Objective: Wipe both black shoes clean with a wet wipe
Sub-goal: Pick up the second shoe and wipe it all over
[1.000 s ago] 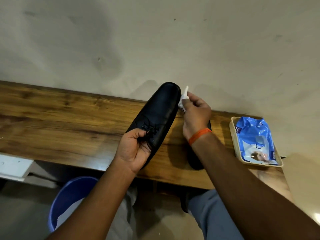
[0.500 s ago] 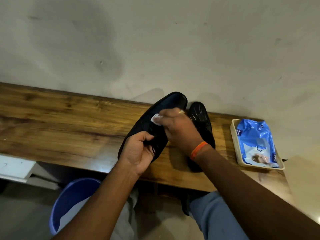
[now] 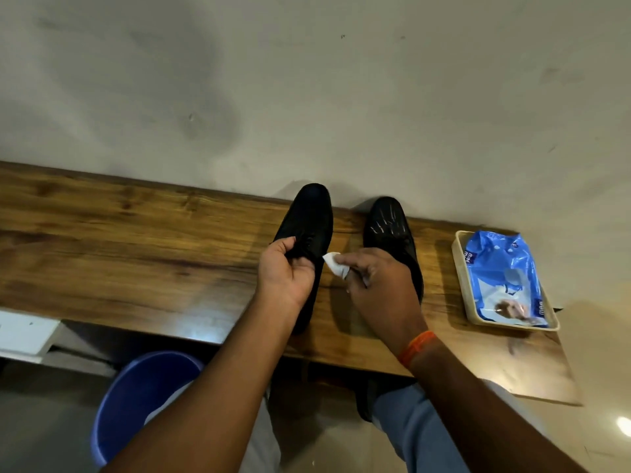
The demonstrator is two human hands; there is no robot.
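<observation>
Two black shoes stand side by side on the wooden table (image 3: 136,254), toes toward the wall. My left hand (image 3: 285,273) grips the left shoe (image 3: 312,216) at its laces and opening. The right shoe (image 3: 389,223) shows pale streaks on its toe, and its rear part is hidden behind my right hand (image 3: 379,288). That hand pinches a small crumpled white wet wipe (image 3: 334,264) between the two shoes, close to the left shoe's side.
A blue wet-wipe pack (image 3: 505,278) lies in a cream tray (image 3: 461,271) at the table's right end. A blue bucket (image 3: 136,397) stands on the floor below the table's front edge. The wall runs right behind the shoes.
The left shoe has come down from its tilted, raised pose and now rests flat beside the right shoe. My right hand with the wipe moved from the shoe's toe down to between the shoes.
</observation>
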